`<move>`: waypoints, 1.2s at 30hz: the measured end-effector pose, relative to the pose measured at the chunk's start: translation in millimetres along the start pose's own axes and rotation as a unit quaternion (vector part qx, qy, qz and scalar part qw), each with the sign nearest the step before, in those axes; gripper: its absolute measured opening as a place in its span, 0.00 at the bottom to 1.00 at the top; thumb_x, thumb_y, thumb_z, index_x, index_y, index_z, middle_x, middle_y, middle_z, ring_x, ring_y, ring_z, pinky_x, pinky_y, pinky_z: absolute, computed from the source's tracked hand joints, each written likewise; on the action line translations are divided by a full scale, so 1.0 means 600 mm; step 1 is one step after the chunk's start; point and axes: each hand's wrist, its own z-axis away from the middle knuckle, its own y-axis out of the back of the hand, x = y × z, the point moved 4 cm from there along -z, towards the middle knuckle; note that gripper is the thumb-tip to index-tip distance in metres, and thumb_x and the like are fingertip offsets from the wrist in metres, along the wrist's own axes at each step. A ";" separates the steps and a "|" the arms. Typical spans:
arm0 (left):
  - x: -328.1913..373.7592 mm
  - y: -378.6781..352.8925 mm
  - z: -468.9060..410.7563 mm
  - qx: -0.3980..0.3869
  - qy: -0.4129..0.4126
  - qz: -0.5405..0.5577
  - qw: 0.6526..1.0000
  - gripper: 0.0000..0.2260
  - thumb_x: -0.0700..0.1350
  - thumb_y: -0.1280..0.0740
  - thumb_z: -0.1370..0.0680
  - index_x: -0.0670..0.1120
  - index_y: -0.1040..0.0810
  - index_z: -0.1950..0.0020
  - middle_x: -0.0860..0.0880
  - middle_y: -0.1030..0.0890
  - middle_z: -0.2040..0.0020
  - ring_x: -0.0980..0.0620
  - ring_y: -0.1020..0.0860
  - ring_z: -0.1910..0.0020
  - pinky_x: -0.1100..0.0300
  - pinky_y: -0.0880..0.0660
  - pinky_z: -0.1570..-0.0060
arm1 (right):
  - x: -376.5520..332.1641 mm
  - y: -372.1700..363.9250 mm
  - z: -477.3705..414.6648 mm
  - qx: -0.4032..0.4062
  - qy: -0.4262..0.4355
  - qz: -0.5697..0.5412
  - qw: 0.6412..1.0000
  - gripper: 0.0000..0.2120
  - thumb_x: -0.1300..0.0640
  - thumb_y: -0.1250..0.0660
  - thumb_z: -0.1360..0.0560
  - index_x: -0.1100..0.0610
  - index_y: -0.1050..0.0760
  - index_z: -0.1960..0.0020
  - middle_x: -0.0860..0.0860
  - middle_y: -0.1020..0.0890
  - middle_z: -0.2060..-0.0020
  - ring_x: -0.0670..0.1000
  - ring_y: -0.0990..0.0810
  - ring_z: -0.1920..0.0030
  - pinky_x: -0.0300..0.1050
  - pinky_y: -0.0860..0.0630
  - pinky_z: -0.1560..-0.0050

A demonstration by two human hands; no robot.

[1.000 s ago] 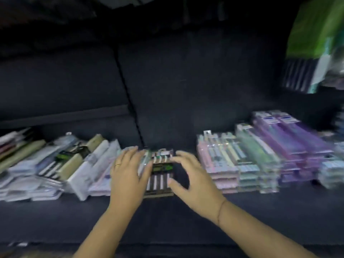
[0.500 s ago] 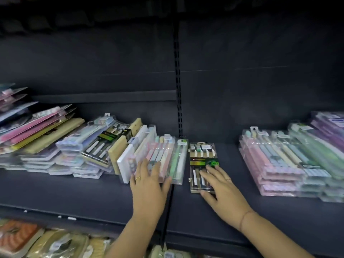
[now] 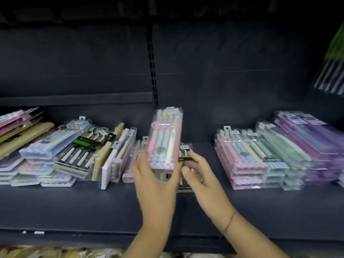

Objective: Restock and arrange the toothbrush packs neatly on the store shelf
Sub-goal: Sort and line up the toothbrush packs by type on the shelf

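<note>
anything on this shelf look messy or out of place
Yes. The packs on the left lean and overlap at mixed angles, unlike the flat stacks on the right. A black-and-green pack lies alone mid-shelf by the right hand.

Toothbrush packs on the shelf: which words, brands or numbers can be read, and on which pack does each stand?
No text is legible.
Green-and-black label on a dark pack: blurred.
Blue labels on the purple packs: blurred.
Pastel pack in the left hand: print blurred.
</note>
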 end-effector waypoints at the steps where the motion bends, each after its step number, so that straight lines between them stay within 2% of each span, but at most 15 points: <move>1: 0.014 -0.015 0.019 -0.025 -0.023 0.008 0.999 0.37 0.55 0.26 0.30 0.55 0.39 0.25 0.59 0.36 0.37 0.72 0.35 0.42 0.76 0.32 0.51 | -0.008 0.003 0.000 -0.012 -0.026 -0.060 0.998 0.18 0.51 0.35 0.21 0.35 0.34 0.36 0.44 0.19 0.43 0.36 0.20 0.46 0.33 0.24 0.47; 2: 0.024 -0.030 0.035 -0.048 -0.034 0.015 0.998 0.38 0.54 0.25 0.30 0.59 0.41 0.25 0.61 0.38 0.38 0.72 0.35 0.43 0.76 0.31 0.53 | -0.013 0.011 0.000 -0.005 -0.045 -0.099 0.994 0.19 0.53 0.35 0.22 0.36 0.34 0.36 0.45 0.17 0.46 0.38 0.18 0.48 0.32 0.23 0.51; 4: 0.035 -0.055 0.055 -0.098 -0.041 0.025 0.994 0.39 0.55 0.26 0.30 0.60 0.43 0.25 0.63 0.39 0.40 0.66 0.33 0.41 0.70 0.29 0.48 | -0.015 0.043 0.000 0.047 -0.075 -0.148 0.985 0.19 0.59 0.35 0.21 0.41 0.32 0.37 0.44 0.15 0.52 0.42 0.16 0.53 0.34 0.22 0.58; 7: 0.025 -0.089 0.066 -0.195 -0.101 -0.026 0.975 0.38 0.70 0.40 0.28 0.59 0.48 0.22 0.64 0.38 0.34 0.63 0.37 0.33 0.61 0.35 0.34 | -0.006 0.112 -0.002 0.131 -0.098 -0.158 0.974 0.16 0.63 0.39 0.20 0.47 0.30 0.36 0.45 0.14 0.58 0.49 0.15 0.60 0.44 0.19 0.63; 9: 0.002 -0.104 0.064 -0.205 -0.175 -0.168 0.948 0.36 0.73 0.52 0.24 0.53 0.39 0.23 0.58 0.30 0.31 0.56 0.34 0.30 0.54 0.37 0.29 | -0.004 0.162 -0.003 0.173 -0.101 -0.123 0.972 0.15 0.62 0.39 0.19 0.47 0.31 0.37 0.51 0.14 0.63 0.53 0.17 0.67 0.46 0.21 0.69; 11: -0.022 -0.115 0.053 -0.233 -0.183 -0.300 0.907 0.36 0.70 0.58 0.21 0.50 0.27 0.29 0.51 0.25 0.32 0.48 0.29 0.30 0.48 0.36 0.28 | 0.000 0.203 -0.006 0.191 -0.099 -0.097 0.972 0.13 0.61 0.38 0.19 0.49 0.30 0.37 0.51 0.15 0.66 0.55 0.18 0.69 0.45 0.20 0.71; 13: -0.037 -0.120 0.045 -0.284 -0.170 -0.372 0.868 0.42 0.71 0.69 0.25 0.51 0.33 0.25 0.47 0.32 0.25 0.46 0.36 0.24 0.46 0.43 0.26 | 0.006 0.231 -0.006 0.204 -0.100 -0.066 0.972 0.14 0.60 0.36 0.20 0.52 0.29 0.36 0.51 0.15 0.61 0.53 0.18 0.71 0.41 0.21 0.72; 15: -0.052 -0.119 0.043 -0.330 -0.163 -0.385 0.846 0.50 0.73 0.77 0.36 0.54 0.51 0.20 0.50 0.50 0.19 0.48 0.54 0.20 0.49 0.61 0.25 | 0.015 0.251 -0.005 0.234 -0.091 0.034 0.967 0.20 0.58 0.30 0.23 0.51 0.29 0.34 0.52 0.18 0.48 0.49 0.17 0.68 0.38 0.21 0.68; 18: -0.054 -0.115 0.040 -0.345 -0.159 -0.404 0.832 0.57 0.72 0.86 0.45 0.56 0.57 0.20 0.52 0.57 0.19 0.50 0.59 0.21 0.53 0.68 0.29 | 0.016 0.257 0.001 0.245 -0.067 0.234 0.939 0.33 0.52 0.24 0.30 0.49 0.33 0.28 0.52 0.31 0.33 0.52 0.21 0.46 0.45 0.23 0.46; 22: -0.058 -0.116 0.041 -0.334 -0.161 -0.399 0.839 0.48 0.71 0.76 0.38 0.56 0.58 0.20 0.52 0.57 0.19 0.51 0.60 0.21 0.54 0.69 0.29 | 0.008 0.242 0.009 0.243 -0.051 0.408 0.879 0.32 0.48 0.26 0.29 0.49 0.32 0.28 0.52 0.36 0.34 0.53 0.27 0.46 0.47 0.27 0.49; 25: -0.059 -0.115 0.042 -0.331 -0.164 -0.395 0.841 0.45 0.69 0.73 0.37 0.56 0.57 0.20 0.52 0.57 0.19 0.51 0.59 0.21 0.54 0.69 0.29 | 0.009 0.227 0.001 0.236 0.006 0.519 0.822 0.31 0.42 0.27 0.30 0.48 0.28 0.30 0.55 0.35 0.31 0.58 0.35 0.33 0.56 0.38 0.34; 27: -0.061 -0.114 0.041 -0.327 -0.166 -0.396 0.842 0.45 0.69 0.73 0.36 0.56 0.57 0.20 0.52 0.57 0.19 0.51 0.59 0.21 0.53 0.68 0.28 | 0.017 0.211 -0.012 0.196 0.023 0.538 0.819 0.31 0.37 0.31 0.29 0.44 0.30 0.29 0.55 0.37 0.27 0.59 0.41 0.28 0.58 0.47 0.30; 30: -0.059 -0.113 0.040 -0.324 -0.170 -0.385 0.848 0.44 0.69 0.72 0.36 0.56 0.58 0.20 0.52 0.57 0.19 0.51 0.60 0.21 0.53 0.68 0.28 | 0.036 0.199 -0.023 0.170 0.043 0.541 0.822 0.28 0.35 0.38 0.26 0.48 0.27 0.31 0.55 0.31 0.29 0.60 0.38 0.28 0.61 0.40 0.30; 33: -0.060 -0.112 0.043 -0.336 -0.175 -0.392 0.838 0.44 0.69 0.73 0.36 0.57 0.60 0.20 0.53 0.59 0.20 0.52 0.61 0.21 0.53 0.69 0.28 | 0.045 0.209 -0.023 0.188 0.052 0.518 0.833 0.26 0.44 0.32 0.26 0.53 0.26 0.32 0.57 0.28 0.31 0.62 0.36 0.30 0.64 0.31 0.35; 36: -0.063 -0.111 0.046 -0.335 -0.164 -0.387 0.843 0.42 0.70 0.69 0.32 0.56 0.51 0.20 0.52 0.51 0.19 0.49 0.53 0.20 0.50 0.64 0.28 | 0.049 0.216 -0.022 0.210 0.043 0.538 0.815 0.26 0.46 0.30 0.27 0.53 0.26 0.32 0.58 0.29 0.31 0.63 0.37 0.28 0.66 0.38 0.31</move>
